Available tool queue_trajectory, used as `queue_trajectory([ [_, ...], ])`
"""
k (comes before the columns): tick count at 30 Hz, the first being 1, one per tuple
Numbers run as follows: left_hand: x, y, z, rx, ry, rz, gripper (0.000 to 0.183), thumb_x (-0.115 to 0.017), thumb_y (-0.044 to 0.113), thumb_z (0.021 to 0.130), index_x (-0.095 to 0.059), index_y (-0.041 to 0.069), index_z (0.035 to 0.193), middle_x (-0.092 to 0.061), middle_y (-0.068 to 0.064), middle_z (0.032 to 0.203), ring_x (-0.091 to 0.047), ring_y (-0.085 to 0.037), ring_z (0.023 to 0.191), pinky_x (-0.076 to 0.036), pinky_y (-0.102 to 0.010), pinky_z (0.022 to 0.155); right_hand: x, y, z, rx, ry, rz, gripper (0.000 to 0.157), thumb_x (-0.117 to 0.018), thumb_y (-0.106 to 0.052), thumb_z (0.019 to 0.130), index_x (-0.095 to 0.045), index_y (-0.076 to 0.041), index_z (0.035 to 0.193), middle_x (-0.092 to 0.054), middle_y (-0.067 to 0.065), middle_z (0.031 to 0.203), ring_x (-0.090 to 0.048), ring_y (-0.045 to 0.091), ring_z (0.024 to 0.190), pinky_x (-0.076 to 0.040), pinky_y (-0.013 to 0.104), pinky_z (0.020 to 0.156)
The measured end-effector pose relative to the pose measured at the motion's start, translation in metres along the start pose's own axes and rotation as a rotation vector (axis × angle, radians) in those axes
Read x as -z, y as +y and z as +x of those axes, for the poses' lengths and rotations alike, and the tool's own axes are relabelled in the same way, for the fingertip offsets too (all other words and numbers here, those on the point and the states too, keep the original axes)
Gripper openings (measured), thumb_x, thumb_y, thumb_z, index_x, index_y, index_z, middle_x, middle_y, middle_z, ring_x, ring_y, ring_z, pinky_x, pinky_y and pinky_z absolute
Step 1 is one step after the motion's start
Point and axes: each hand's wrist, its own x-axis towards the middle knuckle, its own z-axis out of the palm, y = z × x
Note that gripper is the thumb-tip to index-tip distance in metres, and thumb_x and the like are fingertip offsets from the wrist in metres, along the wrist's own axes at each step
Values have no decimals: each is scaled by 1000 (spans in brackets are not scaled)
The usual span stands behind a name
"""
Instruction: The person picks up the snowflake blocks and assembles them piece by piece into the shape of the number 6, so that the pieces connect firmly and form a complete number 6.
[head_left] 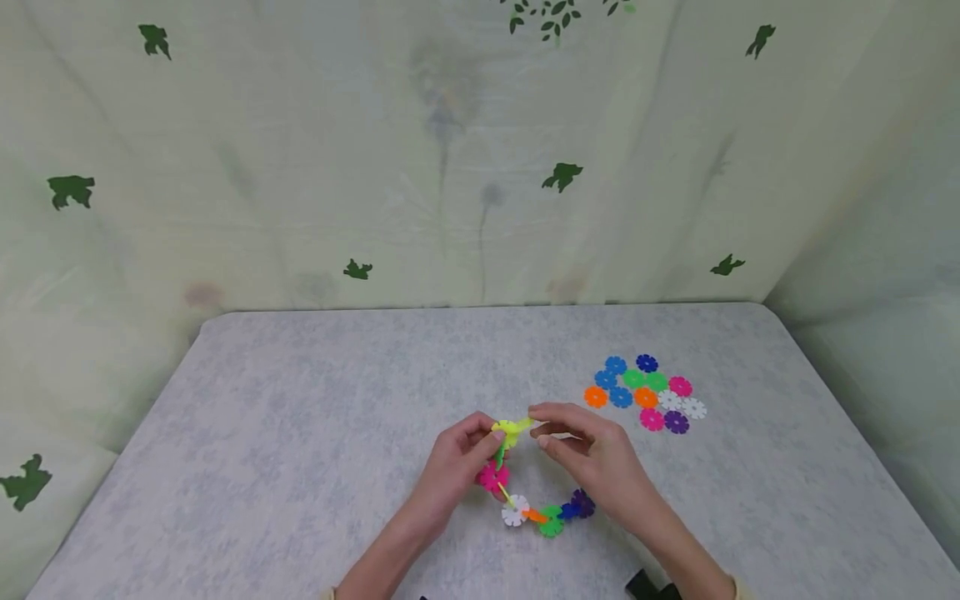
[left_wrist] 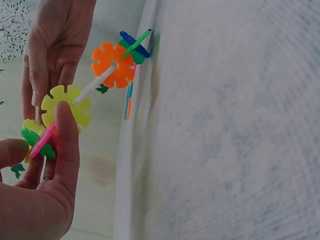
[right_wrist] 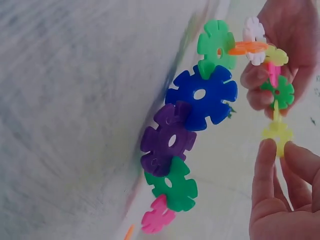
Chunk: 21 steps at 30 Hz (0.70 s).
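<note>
A chain of notched plastic snowflake discs (head_left: 551, 525) in several colours curves below and between the hands. My left hand (head_left: 450, 462) grips its upper left part, by a green and a pink disc (head_left: 492, 477), with the thumb on a yellow snowflake disc (head_left: 506, 435). At the chain's upper end, my right hand (head_left: 592, 450) pinches another yellow snowflake disc (right_wrist: 278, 134) between thumb and fingertips. From the left hand the chain runs through white (head_left: 514, 511), orange and green discs to blue and purple ones (head_left: 582, 503). In the right wrist view, green and pink discs (right_wrist: 158, 215) follow the purple one.
Loose discs in blue, green, orange, pink, white and purple (head_left: 677, 422) lie flat at the right of the grey table (head_left: 300, 433). A black object (head_left: 645, 586) shows near the right forearm. Behind the table hangs a pale curtain (head_left: 315, 150) with green leaf shapes.
</note>
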Motion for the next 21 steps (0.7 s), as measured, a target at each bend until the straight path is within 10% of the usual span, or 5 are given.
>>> queue_trajectory([
  [11, 6, 2, 0, 15, 77, 54, 23, -64, 23, 97, -58, 1, 98, -56, -6, 74, -51, -17, 60, -44, -24, 55, 32, 5, 4, -34, 59, 25, 24, -68, -22, 94, -68, -19, 119, -65, 5, 118, -65, 31, 102, -56, 39, 82],
  [21, 17, 4, 2, 0, 107, 4, 23, -65, 19, 96, -56, -2, 97, -56, -9, 73, -51, -18, 54, -50, -29, 50, 75, 24, 8, -33, 83, -166, 25, -62, -23, 99, -67, -11, 120, -68, 9, 112, -66, 30, 97, -56, 41, 79],
])
